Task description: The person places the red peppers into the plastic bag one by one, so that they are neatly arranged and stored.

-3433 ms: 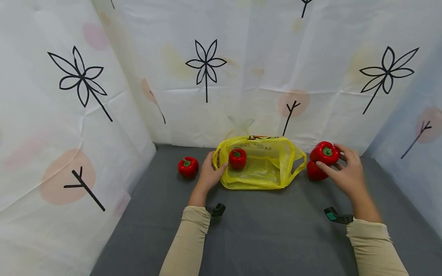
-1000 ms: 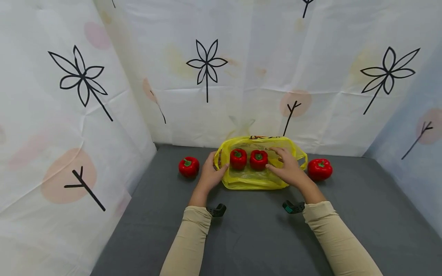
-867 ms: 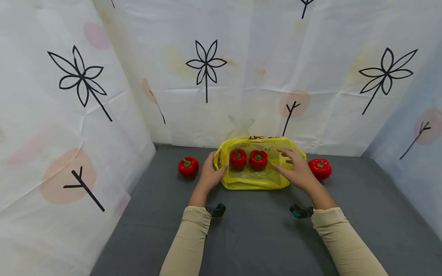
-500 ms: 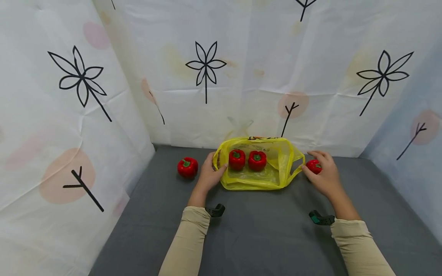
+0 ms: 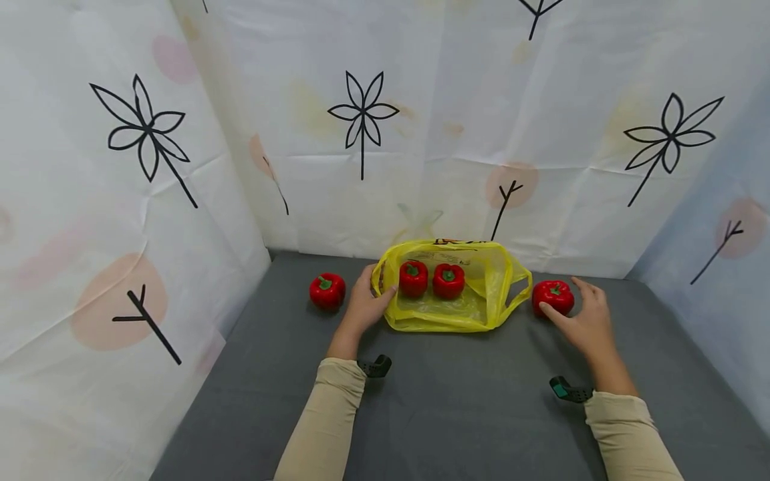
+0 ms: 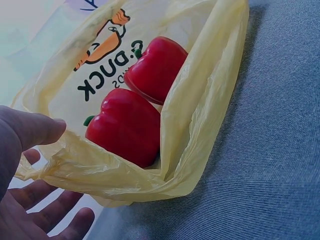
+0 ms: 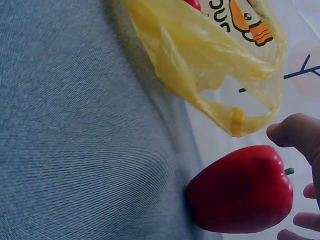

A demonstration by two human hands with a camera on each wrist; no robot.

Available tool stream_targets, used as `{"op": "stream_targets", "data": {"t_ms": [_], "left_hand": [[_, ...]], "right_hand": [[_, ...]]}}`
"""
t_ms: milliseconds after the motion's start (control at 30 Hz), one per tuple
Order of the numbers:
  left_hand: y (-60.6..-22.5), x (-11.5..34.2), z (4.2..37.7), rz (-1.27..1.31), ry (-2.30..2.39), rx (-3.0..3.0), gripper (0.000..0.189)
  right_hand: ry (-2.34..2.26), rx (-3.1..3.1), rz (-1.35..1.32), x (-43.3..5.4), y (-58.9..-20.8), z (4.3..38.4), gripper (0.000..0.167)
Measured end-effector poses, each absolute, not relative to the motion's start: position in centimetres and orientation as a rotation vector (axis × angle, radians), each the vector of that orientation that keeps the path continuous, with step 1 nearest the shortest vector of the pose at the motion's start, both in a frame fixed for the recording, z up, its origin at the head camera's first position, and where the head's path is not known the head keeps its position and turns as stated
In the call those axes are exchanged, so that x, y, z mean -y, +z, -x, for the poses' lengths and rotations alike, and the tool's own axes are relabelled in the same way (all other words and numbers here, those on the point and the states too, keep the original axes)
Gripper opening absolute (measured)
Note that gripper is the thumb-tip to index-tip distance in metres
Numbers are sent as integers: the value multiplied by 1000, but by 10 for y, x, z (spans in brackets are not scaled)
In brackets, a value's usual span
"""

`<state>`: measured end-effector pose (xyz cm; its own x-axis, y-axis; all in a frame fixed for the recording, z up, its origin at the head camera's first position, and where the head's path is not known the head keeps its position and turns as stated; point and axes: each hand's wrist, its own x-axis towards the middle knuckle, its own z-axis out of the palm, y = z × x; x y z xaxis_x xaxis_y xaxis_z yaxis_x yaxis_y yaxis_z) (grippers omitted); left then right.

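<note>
A yellow plastic bag (image 5: 445,324) lies on its side, its mouth facing the person. My left hand (image 5: 363,304) holds the left rim of the bag, thumb inside and fingers outside. Within the bag two red bell peppers stand side by side, a left one (image 5: 413,278) and a right one (image 5: 448,281). Just right of the bag, another red bell pepper (image 5: 552,298) sits on the table. My right hand (image 5: 588,322) is beside it with thumb and fingers spread. In the right wrist view a gap shows between the thumb (image 7: 295,132) and this pepper.
A further red bell pepper (image 5: 327,292) rests on the grey tabletop (image 5: 445,401), left of my left hand. White patterned cloth (image 5: 421,133) hangs behind the table and along both sides. The bag's right handle loop (image 5: 522,291) reaches close to the right pepper.
My right hand brought one bell pepper from the right into the bag and let it go. It then moved back right to the other pepper. My left hand stayed on the bag.
</note>
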<state>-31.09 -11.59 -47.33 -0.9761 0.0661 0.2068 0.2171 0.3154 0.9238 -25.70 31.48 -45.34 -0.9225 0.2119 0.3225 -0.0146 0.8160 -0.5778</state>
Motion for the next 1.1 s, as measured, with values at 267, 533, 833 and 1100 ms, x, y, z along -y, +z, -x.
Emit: {"op": "stream_targets", "data": {"t_ms": [267,533,833,1100], "left_hand": [[-474,116,311,264,-1741,2444,56],[-475,116,312,261,-1748,2448,57],[-474,116,311,258,-1753,2450,57],[-472,116,311,263,-1733,2443,56]], "right_hand": [[844,2669,179,-314,-462,261,93],[864,2641,173,-314,-471,262,88],[877,2614,212,-313,-474,264,86],[907,2552,238,-311,-475,267,82]]}}
